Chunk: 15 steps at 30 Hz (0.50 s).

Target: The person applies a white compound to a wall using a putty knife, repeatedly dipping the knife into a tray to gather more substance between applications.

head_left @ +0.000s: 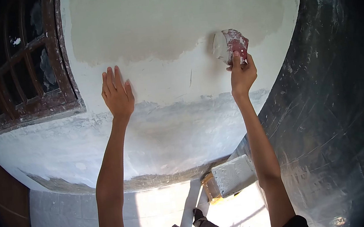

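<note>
My right hand [243,74] grips a dark red putty scraper [238,45] smeared with white filler, thumb on its near face. The scraper's left edge is right at the wall [165,82], which stands in front of me. Flat against the white part of that wall lies my left hand [118,93], fingers stretched upward and thumb apart, holding nothing. Above both hands spreads a greyish, damp-looking patch of filler [172,17] with an uneven lower edge. A small dark scratch [190,78] shows on the wall between the hands.
On the left is a brown wooden window frame [62,50] with glass panes. A board loaded with white filler [234,175] rests on a wooden support [210,186] below my right arm. Dark sheeting [318,99] hangs along the right side. Sunlit tiles [156,209] make up the floor.
</note>
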Available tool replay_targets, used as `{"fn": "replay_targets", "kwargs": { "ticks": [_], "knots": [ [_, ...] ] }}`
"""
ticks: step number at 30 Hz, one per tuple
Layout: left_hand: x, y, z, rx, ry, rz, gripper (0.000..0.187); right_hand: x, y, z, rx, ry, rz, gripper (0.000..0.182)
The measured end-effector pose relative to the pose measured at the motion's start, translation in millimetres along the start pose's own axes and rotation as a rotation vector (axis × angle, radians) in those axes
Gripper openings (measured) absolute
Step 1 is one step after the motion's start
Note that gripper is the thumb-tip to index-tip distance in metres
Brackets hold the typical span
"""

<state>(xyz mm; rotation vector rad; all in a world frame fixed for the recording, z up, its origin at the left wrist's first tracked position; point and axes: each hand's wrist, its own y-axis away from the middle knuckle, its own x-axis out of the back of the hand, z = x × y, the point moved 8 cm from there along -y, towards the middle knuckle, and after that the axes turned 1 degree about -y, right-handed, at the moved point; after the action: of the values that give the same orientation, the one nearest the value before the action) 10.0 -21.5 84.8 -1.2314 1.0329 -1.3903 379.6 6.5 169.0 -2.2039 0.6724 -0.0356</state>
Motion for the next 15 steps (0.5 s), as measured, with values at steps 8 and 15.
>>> {"fn": "replay_targets", "kwargs": {
  "ticks": [8, 15],
  "knots": [
    [24, 57, 76, -0.026, 0.269, -0.214, 0.051, 103, 29, 33, -0.129, -0.146, -0.113, 0.028],
    [15, 138, 163, -0.055, 0.360, -0.381, 0.049, 200, 38, 101, -0.244, -0.074, -0.157, 0.022]
  ]
}}
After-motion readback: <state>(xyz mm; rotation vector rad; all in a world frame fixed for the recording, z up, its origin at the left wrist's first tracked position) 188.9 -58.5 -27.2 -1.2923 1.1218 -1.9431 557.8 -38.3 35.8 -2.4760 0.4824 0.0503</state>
